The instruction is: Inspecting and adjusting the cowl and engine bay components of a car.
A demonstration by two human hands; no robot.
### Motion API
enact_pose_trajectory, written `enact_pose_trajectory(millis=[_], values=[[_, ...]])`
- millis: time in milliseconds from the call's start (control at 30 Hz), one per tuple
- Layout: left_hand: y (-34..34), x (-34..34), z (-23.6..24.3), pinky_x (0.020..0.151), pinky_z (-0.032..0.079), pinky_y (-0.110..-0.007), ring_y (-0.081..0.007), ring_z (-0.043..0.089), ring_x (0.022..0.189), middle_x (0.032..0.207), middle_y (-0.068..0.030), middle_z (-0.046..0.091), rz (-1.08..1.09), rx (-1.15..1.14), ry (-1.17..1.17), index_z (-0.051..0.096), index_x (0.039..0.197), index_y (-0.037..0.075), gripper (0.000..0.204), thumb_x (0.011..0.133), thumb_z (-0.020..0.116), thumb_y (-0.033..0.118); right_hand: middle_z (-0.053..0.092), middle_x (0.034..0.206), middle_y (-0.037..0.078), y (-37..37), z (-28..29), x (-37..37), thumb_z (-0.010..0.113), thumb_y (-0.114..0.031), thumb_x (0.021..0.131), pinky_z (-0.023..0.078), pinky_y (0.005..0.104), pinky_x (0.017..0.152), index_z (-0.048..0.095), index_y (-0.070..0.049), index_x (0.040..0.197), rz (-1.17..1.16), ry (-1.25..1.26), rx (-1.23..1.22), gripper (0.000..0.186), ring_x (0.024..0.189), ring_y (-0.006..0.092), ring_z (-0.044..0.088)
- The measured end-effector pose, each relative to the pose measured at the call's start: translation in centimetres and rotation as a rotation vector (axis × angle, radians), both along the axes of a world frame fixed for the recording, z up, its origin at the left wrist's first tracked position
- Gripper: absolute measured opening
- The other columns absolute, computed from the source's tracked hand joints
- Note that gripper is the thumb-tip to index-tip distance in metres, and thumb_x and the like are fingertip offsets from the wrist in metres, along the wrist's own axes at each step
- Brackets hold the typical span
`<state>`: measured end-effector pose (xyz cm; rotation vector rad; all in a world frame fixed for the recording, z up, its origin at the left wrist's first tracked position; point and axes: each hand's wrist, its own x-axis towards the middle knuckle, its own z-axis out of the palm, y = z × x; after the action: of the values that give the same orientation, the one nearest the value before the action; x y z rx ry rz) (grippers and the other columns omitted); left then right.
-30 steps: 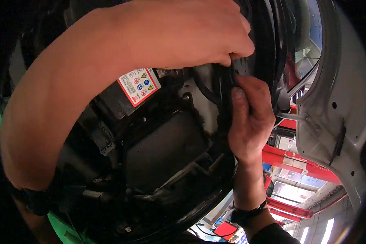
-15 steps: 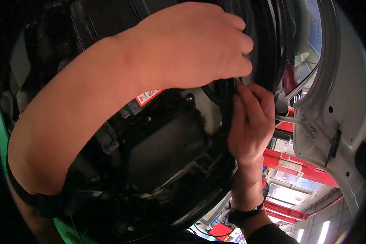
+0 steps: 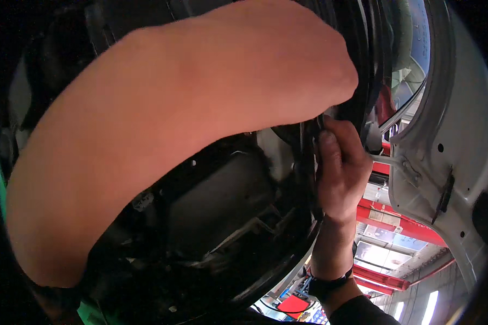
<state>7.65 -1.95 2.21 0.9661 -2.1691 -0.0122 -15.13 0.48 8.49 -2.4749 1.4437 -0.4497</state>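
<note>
My left hand [image 3: 293,62] reaches across the upper part of the view, its back toward me. Its fingers curl down out of sight over a long black trim strip [image 3: 359,59], so whatever they grip is hidden. Just below it, my right hand [image 3: 342,168] is closed, with thumb and fingers pressed together at the strip's inner edge. What lies between those fingertips is too small and dark to make out. A dark watch [image 3: 329,285] is on my right wrist. Both hands work at the border of a car's dark engine bay [image 3: 222,200].
A light grey painted door panel [image 3: 444,162] with a hinge arm [image 3: 387,160] stands at the right. Glass [image 3: 409,54] shows above it. Beyond are red beams [image 3: 401,219] of the workshop. Green material [image 3: 89,314] lies at the lower left.
My left forearm and hand have come closer and shifted slightly right, with the knuckles now turned out of view. My right hand has moved a little right and down, its fingers curled tighter.
</note>
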Motion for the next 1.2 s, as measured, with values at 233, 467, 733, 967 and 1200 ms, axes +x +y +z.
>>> enact_pose_trajectory(millis=[233,467,733,967,1200], values=[[-0.5,2.7,3.0,0.081,0.055,-0.039,-0.0256,0.064,0.096,0.092,-0.0085,0.065,-0.299,0.264,-0.033,0.069,0.094,0.007,0.013,0.088,0.063,0.017,0.065,0.093,0.012,-0.6,-0.3,-0.6,0.063,-0.001,0.095,0.047,0.0283,0.076,0.069,0.005,0.111,0.000,-0.236,0.164,0.018,0.084,0.0168,0.061],[-0.1,1.5,2.4,0.082,0.056,-0.039,-0.0266,0.066,0.097,0.093,-0.0101,0.066,-0.180,0.157,-0.032,0.070,0.096,0.007,0.013,0.091,0.063,0.017,0.062,0.091,0.009,0.2,-1.1,-0.2,0.061,-0.002,0.097,0.045,0.0259,0.075,0.068,0.006,0.113,0.011,-0.118,-0.042,0.019,0.082,0.0130,0.057],[1.8,-3.1,-1.1,0.085,0.053,-0.040,-0.0306,0.063,0.104,0.106,-0.0088,0.065,0.171,0.071,0.461,0.068,0.096,0.005,0.014,0.081,0.070,0.006,0.066,0.084,0.003,0.3,-1.5,-0.3,0.058,-0.011,0.102,0.043,0.0207,0.065,0.067,0.005,0.121,-0.378,-0.540,0.217,0.026,0.072,0.0061,0.055],[3.8,-4.5,-2.0,0.087,0.051,-0.036,-0.0300,0.063,0.101,0.111,-0.0139,0.061,0.074,0.203,0.544,0.069,0.103,0.001,0.023,0.080,0.070,-0.002,0.064,0.079,0.002,0.1,-1.6,-0.9,0.060,-0.009,0.101,0.043,0.0216,0.062,0.067,0.005,0.121,-0.329,-0.662,0.294,0.026,0.067,0.0071,0.055],[3.8,-4.7,-1.1,0.086,0.051,-0.034,-0.0274,0.063,0.098,0.111,-0.0120,0.061,0.177,0.205,0.655,0.071,0.102,0.002,0.022,0.080,0.072,-0.002,0.060,0.089,0.004,-0.2,-1.6,-1.6,0.059,-0.005,0.100,0.042,0.0227,0.071,0.069,0.006,0.116,-0.005,-0.399,0.136,0.022,0.079,0.0081,0.055]])
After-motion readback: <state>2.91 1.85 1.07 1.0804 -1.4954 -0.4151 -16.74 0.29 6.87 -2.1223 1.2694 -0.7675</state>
